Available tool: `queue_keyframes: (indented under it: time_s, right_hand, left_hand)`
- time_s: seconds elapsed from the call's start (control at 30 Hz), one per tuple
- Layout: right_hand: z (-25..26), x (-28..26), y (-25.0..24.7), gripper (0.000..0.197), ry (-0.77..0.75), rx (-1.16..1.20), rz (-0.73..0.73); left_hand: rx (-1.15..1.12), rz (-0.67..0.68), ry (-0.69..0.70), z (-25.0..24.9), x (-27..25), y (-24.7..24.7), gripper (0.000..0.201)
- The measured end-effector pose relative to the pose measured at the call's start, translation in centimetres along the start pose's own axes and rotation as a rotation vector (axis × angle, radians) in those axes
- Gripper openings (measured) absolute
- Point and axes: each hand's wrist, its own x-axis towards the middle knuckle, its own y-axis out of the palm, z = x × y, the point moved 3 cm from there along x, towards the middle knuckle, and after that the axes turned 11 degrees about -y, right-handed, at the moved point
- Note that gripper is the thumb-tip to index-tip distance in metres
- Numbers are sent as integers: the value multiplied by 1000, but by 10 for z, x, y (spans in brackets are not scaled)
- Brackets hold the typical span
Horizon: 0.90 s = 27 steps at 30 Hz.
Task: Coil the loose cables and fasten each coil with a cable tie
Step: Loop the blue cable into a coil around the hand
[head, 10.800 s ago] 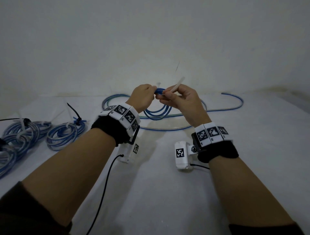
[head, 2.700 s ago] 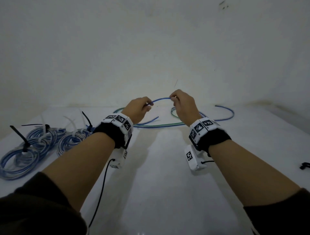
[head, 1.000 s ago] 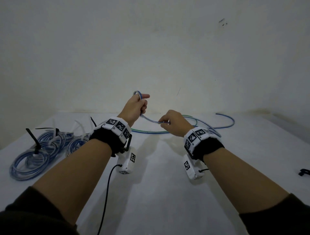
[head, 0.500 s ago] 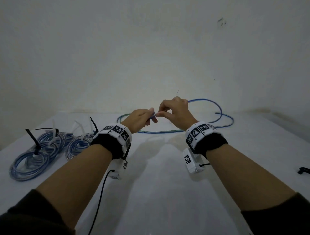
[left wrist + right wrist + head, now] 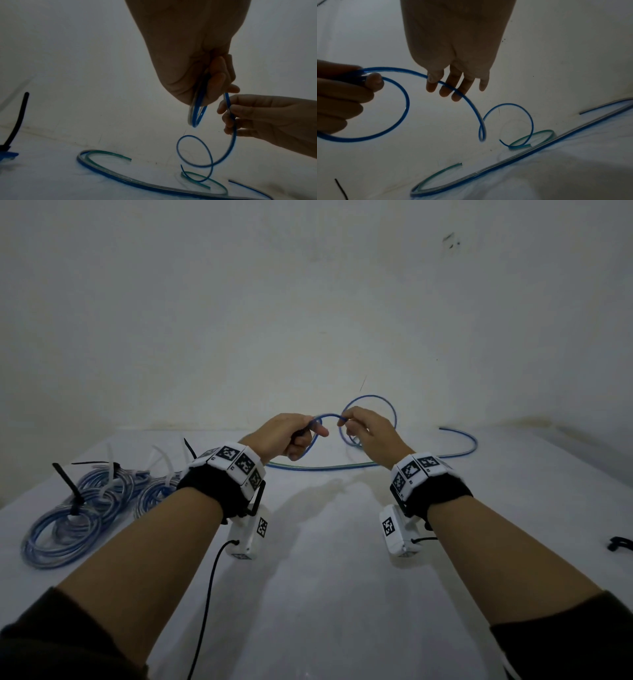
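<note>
Head view alone shows tied coils (image 5: 85, 501). Left hand (image 5: 287, 434) fists cable (image 5: 329, 417) loops; right hand (image 5: 368, 429) pinches the strand, both raised.

— What is lying under it all?
— A white table (image 5: 325, 594) is stretching out before me and meeting a pale wall (image 5: 308, 302) at its far edge.
— And on you?
— I am wearing dark sleeves (image 5: 51, 645) and black bands with checkered markers (image 5: 236, 460). A white camera box (image 5: 248, 537) is hanging under each wrist, and a black cord (image 5: 205, 594) is trailing from the left one.
</note>
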Motion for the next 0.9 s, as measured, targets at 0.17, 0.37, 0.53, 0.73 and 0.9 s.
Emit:
queue_keyframes:
  time_s: [0.17,0.37,0.53,0.73,0.9]
  right_hand:
    - [8,2,0,24,-105,-32,-88]
    - [4,1,7,14,20,37,-58]
    - [-15,-7,2,11,100,-69,-81]
    - [-28,-10,-6,15,355,-295,-130]
    - [-30,-9,-11,11,563,72,-408]
  left_hand:
    - [-81,-13,3,3,1,-4,39]
    - [-250,-35,15,1,0,-11,35]
    - [-402,-105,51,-4,-2,-24,36]
    - [-489,-145,118,-8,-1,-28,37]
    - [-586,-195,137,-12,-2,-32,32]
